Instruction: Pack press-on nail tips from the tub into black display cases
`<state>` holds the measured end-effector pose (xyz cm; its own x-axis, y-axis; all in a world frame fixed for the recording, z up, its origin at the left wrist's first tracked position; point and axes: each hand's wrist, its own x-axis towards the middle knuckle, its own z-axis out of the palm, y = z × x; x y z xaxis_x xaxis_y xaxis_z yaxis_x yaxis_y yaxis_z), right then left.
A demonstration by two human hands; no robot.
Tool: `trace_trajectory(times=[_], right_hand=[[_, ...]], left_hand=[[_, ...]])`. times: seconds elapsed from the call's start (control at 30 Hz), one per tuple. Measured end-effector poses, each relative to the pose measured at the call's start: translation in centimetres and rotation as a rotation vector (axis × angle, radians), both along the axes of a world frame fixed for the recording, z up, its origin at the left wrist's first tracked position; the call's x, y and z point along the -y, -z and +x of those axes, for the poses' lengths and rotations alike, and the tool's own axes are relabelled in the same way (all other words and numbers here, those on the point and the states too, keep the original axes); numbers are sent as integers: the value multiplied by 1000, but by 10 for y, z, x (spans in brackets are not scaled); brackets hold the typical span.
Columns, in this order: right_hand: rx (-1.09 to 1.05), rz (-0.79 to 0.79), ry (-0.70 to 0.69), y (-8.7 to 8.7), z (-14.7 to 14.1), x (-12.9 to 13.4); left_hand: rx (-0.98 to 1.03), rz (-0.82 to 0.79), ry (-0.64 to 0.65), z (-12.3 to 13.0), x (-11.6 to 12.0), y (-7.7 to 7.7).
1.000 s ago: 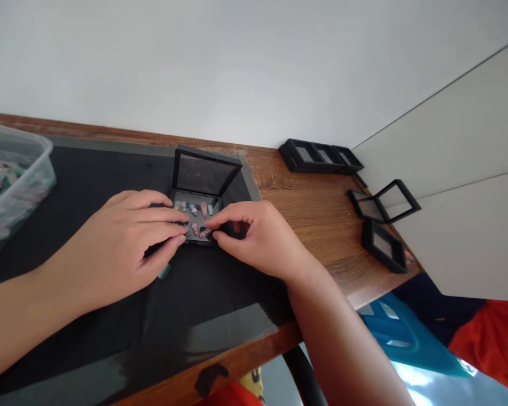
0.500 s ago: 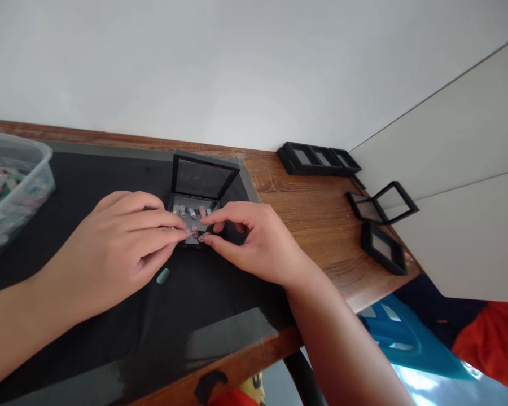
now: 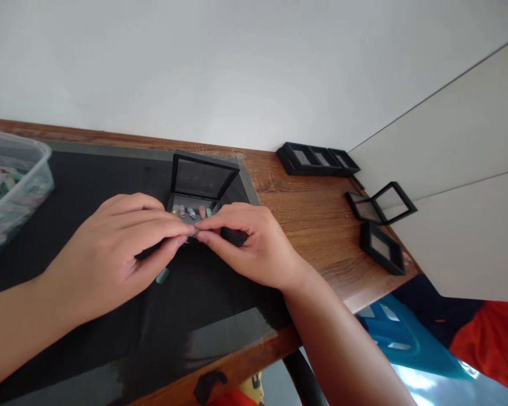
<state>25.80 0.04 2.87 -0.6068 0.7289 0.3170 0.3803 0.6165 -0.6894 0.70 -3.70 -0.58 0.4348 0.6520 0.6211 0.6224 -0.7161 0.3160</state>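
Note:
An open black display case stands on the dark mat, its clear-windowed lid raised. Along the back of its grey inside lies a row of small press-on nails, patterned, pink and green. Over the front of the case my left hand pinches with thumb and forefinger. My right hand meets it from the right, thumb and forefinger also pinched. Between the touching fingertips a press-on nail barely shows. Nearer me, beside my left thumb, a loose green press-on nail rests on the mat.
A clear plastic tub full of press-on nails stands at the left. Several black cases lie against the wall, with an open case and another case at the right. A blue stool is below the table edge.
My hands have come together, fingertips now meeting over the case front. The nails seen at the front of the case before are now covered or between my fingers.

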Motion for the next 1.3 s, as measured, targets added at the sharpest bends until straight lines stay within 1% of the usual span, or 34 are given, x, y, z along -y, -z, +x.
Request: trace_trajectory(times=[0.17,0.27,0.4,0.5,0.63,0.7,0.83,0.93,1.1,1.13,1.2,1.3], right_hand=[[16,-52,0,-2,-2,3],[-31,-136,12,-3,-5,6],[-110,-328,31,-4,-10,9],[-173,-511,47,-5,-13,10],[-277,-767,105,-6,-15,10],[-280,-839,122,-7,-15,10],[-271,-883,111,-9,-15,10],[-279,-880,85,-7,-15,10],[-314,-854,93,-6,-16,10],[-318,-855,97,-6,-16,10],[-328,-867,105,-6,-17,11],[-349,-877,113,-7,-17,11]], left_hand=[[77,-44,4,4,-1,-1],[125,-73,3,6,-1,-2],[210,-125,-4,9,3,-4],[243,-154,-23,10,6,-6],[240,-129,2,10,8,-5],[233,-105,24,10,7,-4],[221,-85,47,10,4,-2],[214,-81,23,11,5,-2],[257,-215,-170,14,14,-6],[264,-219,-194,14,15,-7],[244,-166,-205,15,16,-8],[183,-32,-163,14,12,-7]])
